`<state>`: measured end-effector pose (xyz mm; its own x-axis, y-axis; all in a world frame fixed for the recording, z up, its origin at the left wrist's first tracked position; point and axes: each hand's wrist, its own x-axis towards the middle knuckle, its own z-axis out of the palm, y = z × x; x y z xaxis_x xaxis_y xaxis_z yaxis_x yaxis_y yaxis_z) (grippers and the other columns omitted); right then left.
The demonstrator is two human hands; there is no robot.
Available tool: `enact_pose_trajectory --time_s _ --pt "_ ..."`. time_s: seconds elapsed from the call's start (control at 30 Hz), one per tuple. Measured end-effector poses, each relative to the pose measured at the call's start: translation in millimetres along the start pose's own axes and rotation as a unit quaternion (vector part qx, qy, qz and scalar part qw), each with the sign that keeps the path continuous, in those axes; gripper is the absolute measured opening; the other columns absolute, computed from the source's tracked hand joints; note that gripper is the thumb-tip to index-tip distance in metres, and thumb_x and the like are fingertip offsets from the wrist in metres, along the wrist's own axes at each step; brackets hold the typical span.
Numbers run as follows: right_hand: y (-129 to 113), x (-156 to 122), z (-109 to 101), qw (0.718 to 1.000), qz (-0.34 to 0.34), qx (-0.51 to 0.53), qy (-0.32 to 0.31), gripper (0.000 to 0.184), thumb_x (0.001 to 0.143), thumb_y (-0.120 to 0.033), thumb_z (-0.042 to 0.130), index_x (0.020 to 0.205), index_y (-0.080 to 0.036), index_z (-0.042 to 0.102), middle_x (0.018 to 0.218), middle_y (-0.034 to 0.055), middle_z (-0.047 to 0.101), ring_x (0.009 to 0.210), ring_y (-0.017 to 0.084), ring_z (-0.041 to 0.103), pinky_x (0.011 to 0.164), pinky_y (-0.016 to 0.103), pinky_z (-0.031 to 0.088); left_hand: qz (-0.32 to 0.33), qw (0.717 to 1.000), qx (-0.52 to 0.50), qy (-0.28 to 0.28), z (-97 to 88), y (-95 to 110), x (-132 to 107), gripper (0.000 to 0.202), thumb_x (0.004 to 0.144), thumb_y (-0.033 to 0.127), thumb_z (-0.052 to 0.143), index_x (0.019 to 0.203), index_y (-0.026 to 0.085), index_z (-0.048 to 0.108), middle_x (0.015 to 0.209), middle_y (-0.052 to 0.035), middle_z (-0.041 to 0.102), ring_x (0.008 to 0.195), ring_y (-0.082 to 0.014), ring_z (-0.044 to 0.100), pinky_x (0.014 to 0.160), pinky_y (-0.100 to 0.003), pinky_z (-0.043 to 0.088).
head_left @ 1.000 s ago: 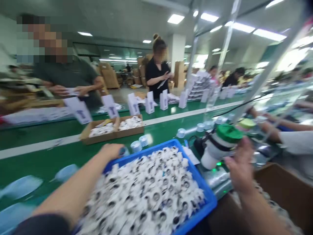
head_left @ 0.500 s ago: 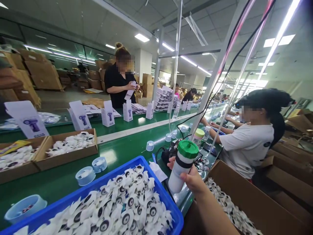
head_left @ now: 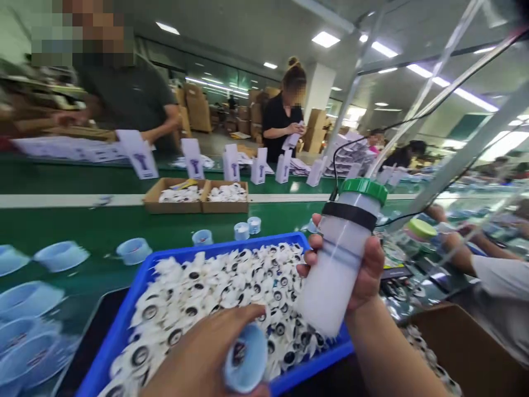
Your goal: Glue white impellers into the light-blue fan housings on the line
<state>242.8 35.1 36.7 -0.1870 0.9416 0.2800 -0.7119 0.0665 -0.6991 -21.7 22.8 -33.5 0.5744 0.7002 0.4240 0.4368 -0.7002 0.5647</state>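
Clock = frame, 12 at top. Right hand point(head_left: 367, 270) at 4 o'clock, thumb and fingers clamped round white bottle point(head_left: 330, 275), green cap point(head_left: 363, 190) up, black band point(head_left: 349, 215) below it, top leaning toward 1 o'clock. Left hand point(head_left: 198, 353) at 6 o'clock, closed on light-blue cup point(head_left: 247, 358), dark part visible inside. Cup sits in front of blue tray point(head_left: 248, 242), which is heaped with white fan wheels point(head_left: 231, 286).

Delta vs 0.5 s ago: bottle was beyond the tray's right corner, now overlaps its right end in view; can't tell if it touches the wheels. Left hand was out of frame, now in with cup. 1.0 s ago it was at the tray's far rim and the right hand was beside the bottle, not gripping. View has swung left: grey-shirted co-worker point(head_left: 128, 99) back at 10, white sleeve point(head_left: 504, 275) cropped at 3–4.

Writing: upright white cartons point(head_left: 194, 160), 10 round to 2, carry purple handheld-fan print; text under it too small to read.

Also: twin cardboard trays point(head_left: 202, 205) at 9, more blue cups point(head_left: 28, 303) at 8.
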Motion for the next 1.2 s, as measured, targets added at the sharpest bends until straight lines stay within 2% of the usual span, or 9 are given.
enact_pose_trajectory --time_s 0.13,0.27,0.4,0.53,0.7,0.83,1.03,1.13,1.2 --pt "17.7 2.5 29.4 0.998 -0.016 0.01 -0.06 0.068 0.074 -0.056 0.073 0.132 -0.03 0.05 0.09 0.0027 0.059 0.076 0.019 0.063 0.075 0.037 0.057 -0.07 0.996 -0.02 -0.054 -4.8 32.0 11.5 0.061 0.064 0.029 0.082 0.121 0.03 0.06 0.115 -0.0028 0.072 0.1 -0.0278 0.068 0.086 -0.04 0.055" --pt "22.9 3.3 48.6 0.999 -0.018 -0.032 -0.031 0.073 0.07 -0.063 0.079 0.13 -0.031 0.051 0.09 0.0021 0.058 0.076 0.02 0.061 0.07 0.034 0.056 -0.086 0.993 -0.064 -0.056 -9.1 49.3 17.3 0.047 0.067 0.028 0.08 0.111 0.025 0.064 0.104 -0.0009 0.071 0.091 -0.0237 0.065 0.078 -0.037 0.051" --pt "24.7 9.7 57.7 0.991 -0.036 -0.13 0.006 0.071 0.068 -0.072 0.076 0.12 -0.028 0.057 0.089 0.0016 0.056 0.073 0.019 0.059 0.07 0.034 0.055 -0.097 0.992 -0.07 -0.046 -7.8 50.6 15.1 0.035 0.069 0.035 0.079 0.097 0.02 0.065 0.09 -0.0025 0.067 0.078 -0.0217 0.06 0.068 -0.034 0.046" --pt "24.1 14.3 54.7 0.982 -0.027 -0.188 -0.004 0.069 0.067 -0.075 0.074 0.117 -0.029 0.058 0.092 0.0025 0.057 0.076 0.021 0.06 0.073 0.037 0.055 -0.101 0.99 -0.091 -0.041 -3.9 48.6 14.1 0.039 0.071 0.036 0.077 0.103 0.019 0.064 0.095 -0.0039 0.066 0.081 -0.0213 0.059 0.07 -0.034 0.047" --pt "26.2 11.1 60.6 0.98 -0.06 -0.182 0.054 0.064 0.07 -0.073 0.071 0.114 -0.028 0.059 0.089 0.0015 0.058 0.073 0.019 0.06 0.07 0.035 0.055 -0.106 0.989 -0.095 -0.037 -0.7 48.5 14.6 0.039 0.072 0.037 0.077 0.104 0.02 0.063 0.096 -0.004 0.066 0.081 -0.0209 0.059 0.07 -0.034 0.047" --pt "29.3 9.8 65.6 0.981 -0.07 -0.167 0.062 0.052 0.077 -0.067 0.07 0.11 -0.027 0.061 0.087 -0.0003 0.058 0.072 0.017 0.061 0.072 0.032 0.055 -0.103 0.99 -0.091 -0.037 0.3 47.6 14.9 0.039 0.072 0.036 0.077 0.104 0.02 0.062 0.097 -0.004 0.066 0.082 -0.0209 0.059 0.071 -0.035 0.048" --pt "24.7 10.4 59.6 0.977 -0.045 -0.201 0.06 0.063 0.074 -0.072 0.068 0.118 -0.028 0.06 0.094 0.0016 0.061 0.076 0.02 0.062 0.076 0.038 0.055 -0.097 0.99 -0.089 -0.057 -1.1 50.5 17.0 0.048 0.072 0.036 0.079 0.113 0.021 0.061 0.104 -0.0047 0.069 0.089 -0.0236 0.065 0.075 -0.036 0.052" --pt "7.6 3.4 37.8 0.967 -0.06 -0.235 0.076 0.064 0.073 -0.071 0.067 0.122 -0.03 0.061 0.102 0.0038 0.062 0.081 0.021 0.062 0.082 0.041 0.053 -0.101 0.983 -0.086 -0.125 -2.7 43.8 10.6 0.076 0.069 0.037 0.084 0.136 0.024 0.051 0.129 -0.0066 0.066 0.11 -0.0283 0.065 0.091 -0.042 0.053" --pt "-7.1 -5.6 12.3 0.942 -0.106 -0.291 0.126 0.063 0.075 -0.071 0.063 0.124 -0.031 0.062 0.107 0.0048 0.062 0.088 0.024 0.063 0.085 0.043 0.051 -0.122 0.98 -0.063 -0.144 -6.7 30.6 -1.1 0.084 0.069 0.04 0.084 0.143 0.026 0.046 0.14 -0.0078 0.06 0.123 -0.0314 0.06 0.102 -0.049 0.049"
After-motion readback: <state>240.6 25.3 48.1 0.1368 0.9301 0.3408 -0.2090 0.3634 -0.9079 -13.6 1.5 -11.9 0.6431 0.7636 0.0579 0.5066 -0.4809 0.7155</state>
